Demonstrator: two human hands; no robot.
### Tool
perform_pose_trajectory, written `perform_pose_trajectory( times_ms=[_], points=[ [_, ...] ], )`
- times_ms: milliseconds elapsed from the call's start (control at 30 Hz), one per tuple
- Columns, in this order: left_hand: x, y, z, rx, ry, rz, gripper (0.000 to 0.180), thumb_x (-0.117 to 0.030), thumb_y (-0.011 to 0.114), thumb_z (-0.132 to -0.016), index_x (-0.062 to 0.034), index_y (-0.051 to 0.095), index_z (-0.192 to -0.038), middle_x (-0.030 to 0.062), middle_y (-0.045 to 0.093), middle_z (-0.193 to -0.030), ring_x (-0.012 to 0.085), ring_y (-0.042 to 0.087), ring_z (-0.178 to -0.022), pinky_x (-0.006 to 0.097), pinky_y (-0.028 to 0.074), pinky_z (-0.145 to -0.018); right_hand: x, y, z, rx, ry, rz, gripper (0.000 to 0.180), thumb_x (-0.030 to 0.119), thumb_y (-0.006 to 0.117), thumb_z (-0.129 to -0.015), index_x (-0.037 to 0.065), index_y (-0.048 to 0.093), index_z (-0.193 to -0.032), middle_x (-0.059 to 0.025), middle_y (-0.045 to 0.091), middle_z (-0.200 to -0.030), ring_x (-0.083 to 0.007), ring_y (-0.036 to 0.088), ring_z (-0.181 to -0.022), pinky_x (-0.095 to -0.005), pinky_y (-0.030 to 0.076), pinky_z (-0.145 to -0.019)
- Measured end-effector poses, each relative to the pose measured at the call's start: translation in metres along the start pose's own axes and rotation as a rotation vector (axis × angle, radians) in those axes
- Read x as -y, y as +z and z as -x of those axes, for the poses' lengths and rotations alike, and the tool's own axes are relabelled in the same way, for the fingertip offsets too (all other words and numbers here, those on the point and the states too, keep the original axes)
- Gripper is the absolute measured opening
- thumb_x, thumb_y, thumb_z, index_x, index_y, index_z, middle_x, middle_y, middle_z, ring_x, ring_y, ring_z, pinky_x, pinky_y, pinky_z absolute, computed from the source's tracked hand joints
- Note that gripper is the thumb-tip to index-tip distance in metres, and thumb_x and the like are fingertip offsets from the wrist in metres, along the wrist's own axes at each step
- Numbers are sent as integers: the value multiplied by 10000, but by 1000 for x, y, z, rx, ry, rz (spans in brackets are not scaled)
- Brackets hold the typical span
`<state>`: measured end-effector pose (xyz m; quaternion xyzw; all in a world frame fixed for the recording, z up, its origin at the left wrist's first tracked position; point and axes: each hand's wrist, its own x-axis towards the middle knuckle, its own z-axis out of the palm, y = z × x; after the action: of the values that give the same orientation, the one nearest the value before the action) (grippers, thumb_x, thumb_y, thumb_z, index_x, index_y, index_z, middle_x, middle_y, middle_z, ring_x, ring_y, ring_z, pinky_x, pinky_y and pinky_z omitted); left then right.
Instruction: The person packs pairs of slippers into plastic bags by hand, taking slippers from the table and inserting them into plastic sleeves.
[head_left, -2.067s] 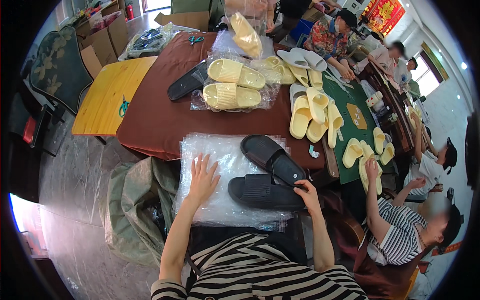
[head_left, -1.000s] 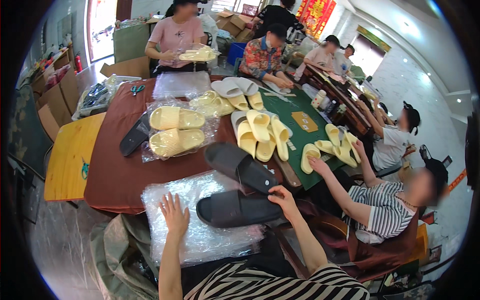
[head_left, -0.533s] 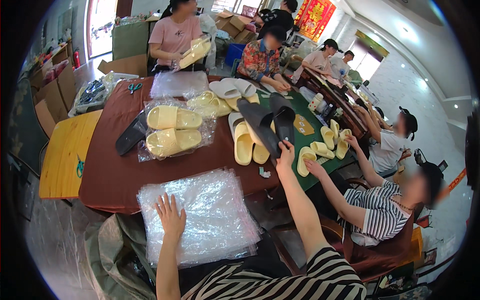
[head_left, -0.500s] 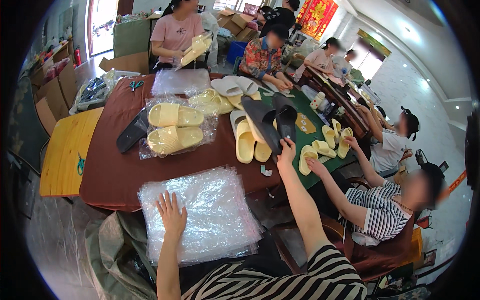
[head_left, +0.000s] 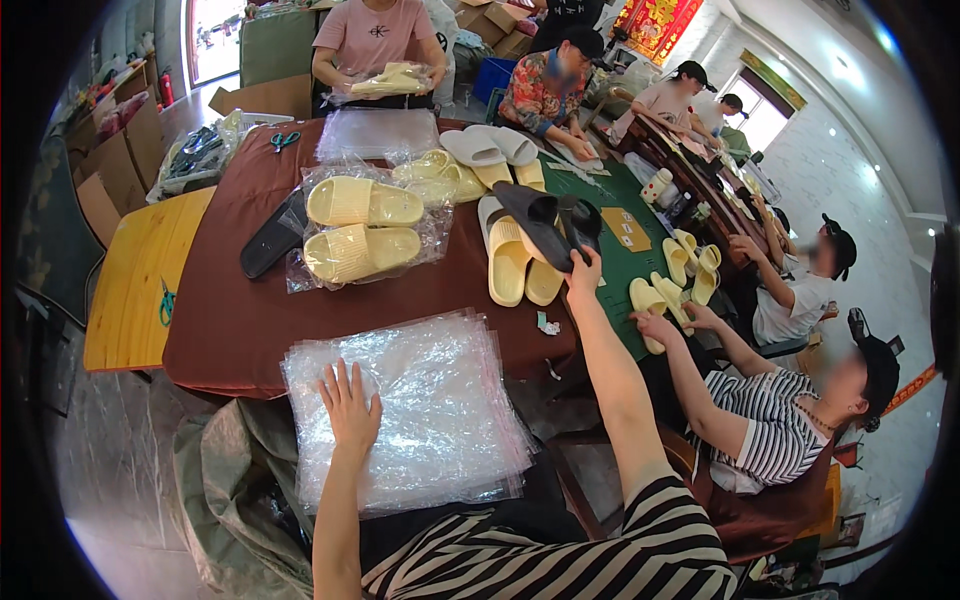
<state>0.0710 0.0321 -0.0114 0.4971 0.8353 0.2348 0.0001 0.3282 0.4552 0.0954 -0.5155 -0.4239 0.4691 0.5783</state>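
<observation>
Head view: the pair of black slippers point(head_left: 548, 222) is held up over the far side of the bench point(head_left: 230, 330), above the yellow slippers point(head_left: 508, 262) lying near the green mat point(head_left: 618, 250). The right hand point(head_left: 582, 275) reaches out at full arm's length and its fingers are closed around the heel ends of the black pair, so both shoes hang from one small grip. The left hand point(head_left: 350, 405) lies flat, fingers spread, on the stack of clear plastic bags point(head_left: 405, 405) at the near edge of the bench, just over the person's lap.

The likeliest slip, as I judge it, is one black slipper sliding out of the pinch: the two soles are pressed together only at the heels and the toes fan apart, so a tilt of the wrist could drop one onto the yellow pairs below and scatter them. The outstretched arm also passes close above the hand of the neighbour in the striped shirt point(head_left: 770, 440), who is handling a yellow slipper point(head_left: 645, 300) at the mat's edge; a knock there could upset that work.

Nearer in, the bag stack overhangs the bench edge and is slick; only the flat left palm holds it, so easing that pressure could let the top sheets slide toward the grey sack point(head_left: 225, 470) below. The bagged yellow pair point(head_left: 360, 230) further left sits well apart from any of this
</observation>
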Motion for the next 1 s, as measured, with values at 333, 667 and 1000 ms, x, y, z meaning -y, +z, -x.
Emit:
perform_pose_trajectory(
  times_ms=[333,667,1000],
  points=[
    [-2,2,2,2,6,12,708,-295,599,-882,-8,345,-1478,213,214,-1583,418,116,-1480,563,46,-1197,2,0,-15,317,195,146,815,218,731,-892,162,229,-1532,-120,515,-1286,-237,583,-1029,-407,500,-914],
    [0,-2,3,-13,0,5,699,-296,608,-877,-9,365,-1465,212,239,-1567,422,137,-1470,568,64,-1196,62,4,130,407,-395,64,420,172,610,-964,30,464,-1332,-53,516,-961,-140,545,-848,-273,488,-762],
    [0,-2,4,-23,-16,10,697,-301,592,-891,-25,349,-1484,194,242,-1572,399,122,-1480,555,60,-1205,241,-7,400,877,-1510,-1648,506,37,628,-926,198,478,-1382,-44,408,-1360,-180,418,-1262,-267,538,-935]
  ],
)
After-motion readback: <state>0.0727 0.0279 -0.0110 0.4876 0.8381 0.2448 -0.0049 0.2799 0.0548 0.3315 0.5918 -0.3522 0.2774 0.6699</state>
